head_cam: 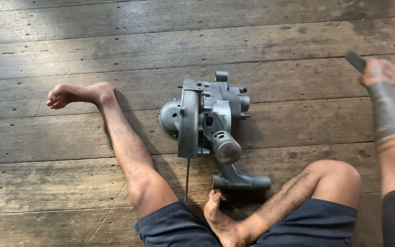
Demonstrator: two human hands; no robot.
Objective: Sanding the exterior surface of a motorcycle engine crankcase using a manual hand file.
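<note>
My right hand (379, 71) is raised at the far right, fingers closed around a small flat dark object (355, 61) whose end sticks out to the upper left; what it is cannot be told. My forearm below the hand carries dark band markings. My left hand is out of view. A grey metal engine casing (206, 121) lies on the wooden floor in the middle, well to the left of my right hand. A thin metal rod (187, 179) points from its lower edge toward me.
I sit on a worn plank floor (261, 36). My left leg stretches out to the left, its foot (67, 95) level with the casing. My right leg is bent, with its foot (220, 218) just below the casing's tubular arm (241, 180).
</note>
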